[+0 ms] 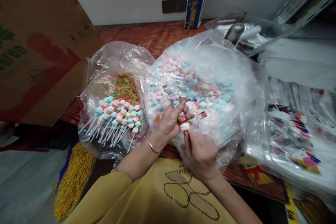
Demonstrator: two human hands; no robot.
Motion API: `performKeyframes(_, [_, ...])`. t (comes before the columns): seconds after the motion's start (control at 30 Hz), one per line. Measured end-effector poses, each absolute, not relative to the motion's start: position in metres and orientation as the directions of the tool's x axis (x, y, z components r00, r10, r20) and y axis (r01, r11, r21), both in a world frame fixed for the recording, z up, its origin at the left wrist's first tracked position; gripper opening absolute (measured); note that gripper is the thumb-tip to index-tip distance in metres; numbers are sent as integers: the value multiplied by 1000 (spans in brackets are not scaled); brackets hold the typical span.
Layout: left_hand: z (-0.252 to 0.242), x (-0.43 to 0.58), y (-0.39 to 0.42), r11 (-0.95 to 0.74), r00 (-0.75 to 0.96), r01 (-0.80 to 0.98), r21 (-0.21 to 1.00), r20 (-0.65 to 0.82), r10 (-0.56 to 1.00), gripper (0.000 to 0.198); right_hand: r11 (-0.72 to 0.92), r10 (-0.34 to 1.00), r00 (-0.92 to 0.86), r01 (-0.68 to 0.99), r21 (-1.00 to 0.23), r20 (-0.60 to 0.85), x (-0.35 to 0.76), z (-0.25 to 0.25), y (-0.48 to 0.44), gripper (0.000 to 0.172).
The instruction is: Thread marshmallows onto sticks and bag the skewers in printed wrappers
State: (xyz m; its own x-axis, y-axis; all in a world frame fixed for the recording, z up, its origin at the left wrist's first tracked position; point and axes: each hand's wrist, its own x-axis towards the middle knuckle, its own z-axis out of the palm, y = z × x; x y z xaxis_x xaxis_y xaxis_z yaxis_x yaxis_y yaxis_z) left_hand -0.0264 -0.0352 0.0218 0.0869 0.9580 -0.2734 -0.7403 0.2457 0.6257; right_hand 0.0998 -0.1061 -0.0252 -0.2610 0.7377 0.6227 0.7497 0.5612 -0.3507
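Note:
My left hand (168,119) is closed around a small clear wrapper (170,91) printed with a barcode and bright colours. A pink-and-white marshmallow (184,126) sticks out at the wrapper's lower end. Just below it, my right hand (202,152) pinches the bottom of this marshmallow skewer; the fingers hide its stick. Both hands are over a big clear bag of loose marshmallows (162,66) in pink, blue and white. To the left, several finished marshmallow skewers (118,113) lie with white sticks toward me, beside small coloured gummy rings (126,87) on clear plastic.
A large cardboard box (39,59) stands at the left. Wrapped skewers (287,136) and clear packets lie at the right. A blue box-shaped device (195,11) is at the back of the wooden table (126,35), near the wall. Gold fringe (75,182) hangs at lower left.

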Motion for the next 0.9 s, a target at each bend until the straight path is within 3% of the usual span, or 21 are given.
performKeyframes(0.07, [22, -27, -34, 208, 49, -749, 629, -260, 964, 34, 543, 717, -257, 788, -289, 648, 99, -27, -106, 16])
performKeyframes(0.17, [20, -31, -31, 155, 20, -762, 629, -216, 976, 36, 523, 736, -255, 802, -288, 627, 101, -29, -109, 16])
performKeyframes(0.23, [19, -33, -31, 161, 52, -762, 627, -189, 981, 36, 529, 771, -230, 751, -395, 594, 104, -28, -112, 13])
performKeyframes(0.27, [18, -34, -31, 171, 76, -764, 623, -177, 981, 36, 511, 817, -199, 684, -520, 542, 105, -28, -113, 15])
performKeyframes(0.3, [17, -35, -32, 185, 101, -765, 617, -169, 980, 36, 452, 881, -167, 575, -682, 443, 106, -26, -113, 18])
performKeyframes(0.37, [16, -34, -34, 221, 150, -769, 600, -167, 975, 34, 166, 975, -185, 232, -958, 124, 105, -22, -113, 25])
performKeyframes(0.4, [15, -34, -35, 243, 175, -770, 589, -172, 970, 34, -28, 969, -243, 47, -999, -38, 104, -20, -112, 28])
performKeyframes(0.47, [14, -32, -37, 293, 229, -771, 566, -183, 956, 34, -337, 895, -375, -222, -915, -239, 99, -16, -109, 32])
performKeyframes(0.53, [12, -31, -37, 332, 273, -757, 563, -190, 943, 36, -425, 870, -405, -322, -846, -282, 95, -14, -106, 32])
performKeyframes(0.6, [11, -32, -36, 323, 257, -748, 580, -195, 946, 40, -317, 925, -299, -271, -909, -234, 93, -14, -104, 30])
performKeyframes(0.67, [12, -36, -31, 254, 171, -764, 594, -193, 966, 43, -116, 982, -159, -84, -990, -102, 93, -16, -105, 25])
performKeyframes(0.73, [15, -42, -26, 163, 61, -791, 590, -189, 980, 43, 105, 991, -104, 156, -982, 89, 96, -20, -106, 18])
performKeyframes(0.8, [19, -47, -21, 123, -4, -798, 590, -210, 978, 35, 334, 942, -119, 396, -855, 313, 100, -26, -107, 16])
performKeyframes(0.9, [25, -48, -19, 166, -33, -784, 599, -307, 951, 24, 569, 778, -235, 657, -494, 583, 105, -34, -104, 14])
